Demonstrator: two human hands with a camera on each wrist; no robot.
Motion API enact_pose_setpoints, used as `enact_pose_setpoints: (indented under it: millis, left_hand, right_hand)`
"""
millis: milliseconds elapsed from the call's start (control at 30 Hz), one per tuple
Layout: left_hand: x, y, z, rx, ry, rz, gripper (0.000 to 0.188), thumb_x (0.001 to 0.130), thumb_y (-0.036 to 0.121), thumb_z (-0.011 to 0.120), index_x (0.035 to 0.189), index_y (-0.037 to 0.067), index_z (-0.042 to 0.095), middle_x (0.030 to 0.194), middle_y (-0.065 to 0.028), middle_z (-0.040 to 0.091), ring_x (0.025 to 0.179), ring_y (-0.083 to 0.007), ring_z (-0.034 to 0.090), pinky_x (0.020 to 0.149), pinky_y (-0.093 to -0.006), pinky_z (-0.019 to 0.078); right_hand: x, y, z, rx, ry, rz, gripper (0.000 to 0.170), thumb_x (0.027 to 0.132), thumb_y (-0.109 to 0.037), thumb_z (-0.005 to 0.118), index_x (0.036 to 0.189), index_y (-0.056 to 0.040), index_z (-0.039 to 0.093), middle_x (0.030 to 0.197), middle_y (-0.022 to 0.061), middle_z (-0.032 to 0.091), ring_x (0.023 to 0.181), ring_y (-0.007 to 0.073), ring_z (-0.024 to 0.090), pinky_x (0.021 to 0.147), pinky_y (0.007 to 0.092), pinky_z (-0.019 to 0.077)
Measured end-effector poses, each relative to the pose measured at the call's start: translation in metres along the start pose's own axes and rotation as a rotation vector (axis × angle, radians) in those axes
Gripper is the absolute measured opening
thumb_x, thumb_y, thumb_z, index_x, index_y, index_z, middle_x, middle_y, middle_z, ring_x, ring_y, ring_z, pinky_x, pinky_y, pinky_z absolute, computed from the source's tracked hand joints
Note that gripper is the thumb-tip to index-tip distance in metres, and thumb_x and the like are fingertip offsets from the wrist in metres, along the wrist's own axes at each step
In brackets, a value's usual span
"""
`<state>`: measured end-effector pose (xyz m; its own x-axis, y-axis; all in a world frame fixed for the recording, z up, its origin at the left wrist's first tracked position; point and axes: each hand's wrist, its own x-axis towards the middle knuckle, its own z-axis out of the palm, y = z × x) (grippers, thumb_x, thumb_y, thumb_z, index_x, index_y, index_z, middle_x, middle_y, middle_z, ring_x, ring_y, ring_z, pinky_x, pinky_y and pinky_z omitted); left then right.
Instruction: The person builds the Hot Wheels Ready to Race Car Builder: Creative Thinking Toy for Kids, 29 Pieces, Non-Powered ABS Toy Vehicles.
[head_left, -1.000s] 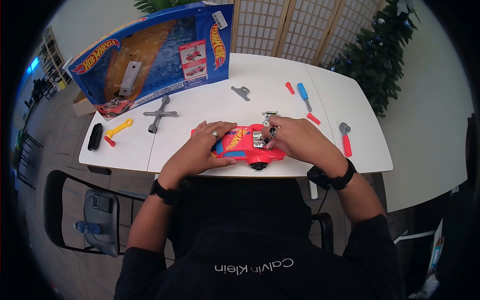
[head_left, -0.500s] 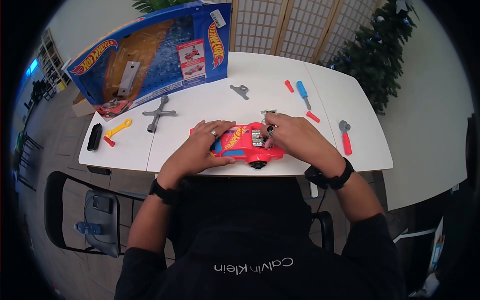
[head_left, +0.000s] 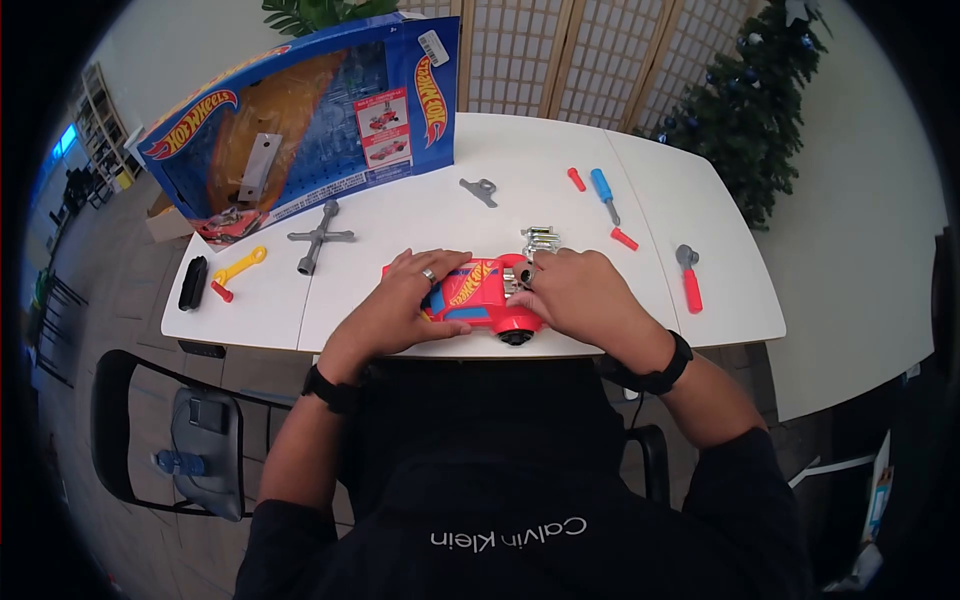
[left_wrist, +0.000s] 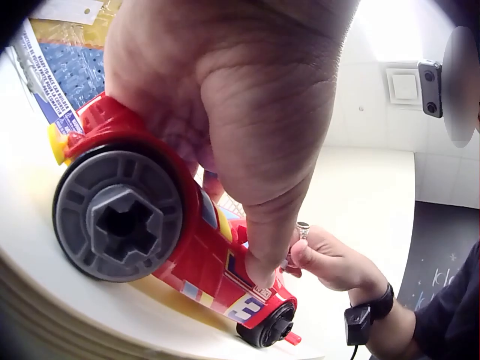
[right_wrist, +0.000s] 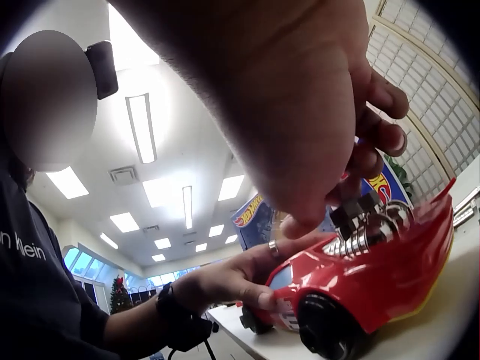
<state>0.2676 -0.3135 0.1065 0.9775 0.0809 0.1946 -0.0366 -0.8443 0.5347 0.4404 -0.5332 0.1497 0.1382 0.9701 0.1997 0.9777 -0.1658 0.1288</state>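
A red toy race car (head_left: 473, 288) sits on the white table in front of me. My left hand (head_left: 398, 302) grips it over the roof, its thumb along the near side. The rear wheel (left_wrist: 73, 217) with a grey hub faces the left wrist view. My right hand (head_left: 592, 300) is bent over the other end of the body, thumb and index finger pinching at the chrome toy engine (right_wrist: 375, 234). Black blocks top this engine in the right wrist view. Just beyond the car lies a chrome part (head_left: 541, 240), partly behind the right hand.
A blue toy box (head_left: 430, 140) stands at the back left. Around the car lie a grey cross wrench (head_left: 320, 237), yellow wrench (head_left: 240, 265), black part (head_left: 193, 284), grey part (head_left: 480, 192), blue screwdriver (head_left: 602, 188), red bolts (head_left: 625, 239) and a red-handled tool (head_left: 692, 290).
My right hand has shifted slightly left and lower over the engine, its wrist turning, so more of the chrome part beyond the car shows. The left hand keeps its grip on the car.
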Motion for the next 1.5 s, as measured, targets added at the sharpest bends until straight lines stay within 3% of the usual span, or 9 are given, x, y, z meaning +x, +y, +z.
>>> enact_pose_setpoints:
  millis: [233, 333, 467, 600, 900, 967, 1200, 1267, 1500]
  left_hand:
    - [0.000, 0.004, -0.001, 0.021, 0.012, 0.004, 0.093, 0.081, 0.046, 0.090, 0.158, 0.011, 0.049, 0.156, -0.0200, 0.055, 0.149, -0.0391, 0.046, 0.131, -0.0571, 0.0211]
    - [0.000, 0.005, -0.001, 0.020, 0.026, 0.004, 0.093, 0.079, 0.044, 0.091, 0.157, 0.012, 0.050, 0.155, -0.0176, 0.056, 0.148, -0.0383, 0.048, 0.130, -0.0582, 0.0225]
    - [0.001, 0.005, -0.002, 0.022, 0.019, 0.005, 0.093, 0.080, 0.044, 0.091, 0.157, 0.012, 0.050, 0.155, -0.0170, 0.056, 0.147, -0.0384, 0.049, 0.129, -0.0591, 0.0237]
    - [0.001, 0.006, -0.003, 0.023, 0.013, 0.013, 0.092, 0.080, 0.043, 0.091, 0.157, 0.012, 0.050, 0.154, -0.0174, 0.056, 0.148, -0.0383, 0.048, 0.129, -0.0590, 0.0234]
    - [0.001, 0.008, -0.004, 0.013, 0.027, 0.018, 0.089, 0.080, 0.038, 0.092, 0.155, 0.010, 0.052, 0.152, -0.0193, 0.057, 0.142, -0.0378, 0.052, 0.123, -0.0463, 0.0347]
    - [0.002, 0.009, -0.004, 0.013, 0.016, 0.013, 0.089, 0.081, 0.039, 0.091, 0.155, 0.010, 0.052, 0.153, -0.0194, 0.057, 0.143, -0.0380, 0.051, 0.126, -0.0496, 0.0321]
    - [0.001, 0.008, -0.003, 0.039, 0.013, 0.002, 0.090, 0.082, 0.042, 0.090, 0.156, 0.010, 0.050, 0.154, -0.0183, 0.056, 0.146, -0.0380, 0.050, 0.128, -0.0571, 0.0260]
    - [0.002, 0.006, -0.001, 0.031, 0.039, 0.020, 0.088, 0.083, 0.045, 0.088, 0.155, 0.012, 0.051, 0.151, -0.0171, 0.059, 0.143, -0.0382, 0.054, 0.128, -0.0627, 0.0238]
    - [0.002, 0.005, -0.001, 0.025, 0.034, 0.034, 0.089, 0.083, 0.046, 0.088, 0.156, 0.012, 0.051, 0.151, -0.0173, 0.058, 0.142, -0.0383, 0.054, 0.128, -0.0633, 0.0237]
  right_hand:
    - [0.002, 0.026, -0.008, 0.179, -0.056, -0.222, 0.021, 0.095, -0.014, 0.070, 0.115, -0.0065, 0.071, 0.114, 0.0093, 0.067, 0.099, 0.0236, 0.074, 0.077, 0.0387, 0.0602]
    - [0.001, 0.028, -0.003, 0.282, -0.095, -0.142, 0.019, 0.100, -0.009, 0.062, 0.119, -0.0100, 0.067, 0.118, 0.0055, 0.066, 0.107, 0.0244, 0.073, 0.080, 0.0362, 0.0617]
    - [-0.005, 0.023, 0.004, 0.039, 0.018, -0.206, 0.027, 0.098, -0.009, 0.062, 0.125, -0.0115, 0.064, 0.121, 0.0062, 0.064, 0.111, 0.0240, 0.072, 0.082, 0.0353, 0.0630]
    - [-0.011, 0.017, 0.007, 0.039, 0.037, -0.166, 0.030, 0.098, -0.009, 0.063, 0.128, -0.0137, 0.065, 0.120, 0.0071, 0.064, 0.111, 0.0244, 0.072, 0.081, 0.0356, 0.0632]
    - [-0.015, 0.012, 0.014, 0.016, 0.117, -0.107, 0.032, 0.098, -0.011, 0.062, 0.130, -0.0179, 0.065, 0.119, 0.0093, 0.063, 0.102, 0.0255, 0.073, 0.073, 0.0366, 0.0627]
    - [-0.015, 0.009, 0.009, 0.034, 0.018, -0.057, 0.039, 0.099, -0.011, 0.064, 0.137, -0.0183, 0.065, 0.122, 0.0113, 0.063, 0.107, 0.0265, 0.073, 0.079, 0.0360, 0.0630]
    - [-0.014, 0.009, 0.012, 0.036, 0.018, -0.044, 0.037, 0.099, -0.011, 0.063, 0.135, -0.0182, 0.064, 0.121, 0.0118, 0.063, 0.107, 0.0264, 0.073, 0.076, 0.0362, 0.0627]
    - [-0.015, 0.009, 0.015, 0.045, 0.099, -0.056, 0.033, 0.099, -0.012, 0.062, 0.131, -0.0191, 0.066, 0.114, 0.0117, 0.063, 0.097, 0.0264, 0.073, 0.071, 0.0369, 0.0621]
    - [-0.015, 0.008, 0.017, 0.004, 0.108, -0.050, 0.033, 0.098, -0.013, 0.063, 0.131, -0.0188, 0.065, 0.113, 0.0119, 0.063, 0.096, 0.0262, 0.073, 0.069, 0.0366, 0.0617]
